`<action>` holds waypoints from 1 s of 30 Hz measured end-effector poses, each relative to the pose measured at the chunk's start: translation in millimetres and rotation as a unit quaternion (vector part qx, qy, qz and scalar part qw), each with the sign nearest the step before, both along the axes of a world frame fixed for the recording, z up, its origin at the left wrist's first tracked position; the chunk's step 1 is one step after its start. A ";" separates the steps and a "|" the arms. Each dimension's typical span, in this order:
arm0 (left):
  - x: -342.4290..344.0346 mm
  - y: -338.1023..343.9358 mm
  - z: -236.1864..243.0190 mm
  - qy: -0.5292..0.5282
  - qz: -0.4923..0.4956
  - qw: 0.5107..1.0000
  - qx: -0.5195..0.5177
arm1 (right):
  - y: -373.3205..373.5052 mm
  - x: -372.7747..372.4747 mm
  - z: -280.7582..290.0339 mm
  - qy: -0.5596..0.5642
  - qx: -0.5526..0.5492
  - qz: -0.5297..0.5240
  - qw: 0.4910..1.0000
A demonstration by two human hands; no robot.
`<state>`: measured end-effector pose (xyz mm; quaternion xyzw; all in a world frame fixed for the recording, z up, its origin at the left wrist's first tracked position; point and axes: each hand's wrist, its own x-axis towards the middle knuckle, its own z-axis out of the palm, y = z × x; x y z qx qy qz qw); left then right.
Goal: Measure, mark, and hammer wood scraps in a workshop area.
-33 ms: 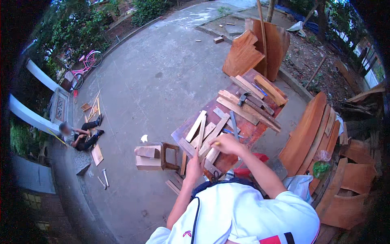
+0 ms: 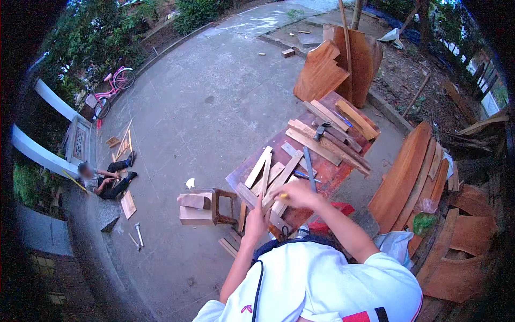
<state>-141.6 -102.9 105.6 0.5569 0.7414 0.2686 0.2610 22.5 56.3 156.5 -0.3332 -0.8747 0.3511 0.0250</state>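
My left hand is closed round the near end of a pale wooden strip, which slants away over the table. Just right of it, my right hand is closed, with the yellow end of a slim tool showing at its fingers. The tool's kind cannot be made out, as the hand hides most of it. Several loose wooden strips lie beyond my hands on the reddish wooden table. A dark grey bar and a blue pen-like tool lie past my right hand.
A hammer rests on stacked strips at the table's far part. Left of the table stands a wooden stool with a block on it. Large boards lean at the right. A person sits on the ground far left, near a pink bicycle.
My right hand has shifted slightly toward me, bringing the yellow end closer to the left hand. The left hand and the strip look almost unmoved.
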 end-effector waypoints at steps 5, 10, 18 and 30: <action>-4.1 -7.2 -10.1 -0.029 0.009 0.999 -0.010 | 1.6 -0.6 -10.2 0.101 -0.016 0.063 0.993; -3.7 -3.5 -5.9 -0.001 0.002 0.999 0.038 | -10.4 3.1 -2.0 0.074 -0.030 0.035 0.996; 0.6 -3.5 -1.3 0.034 0.002 0.999 0.013 | -4.0 -1.7 -9.7 0.020 0.041 0.014 0.999; 0.8 -8.5 -4.0 0.015 0.008 1.000 0.013 | -6.2 -1.1 15.4 0.133 -0.126 0.095 0.979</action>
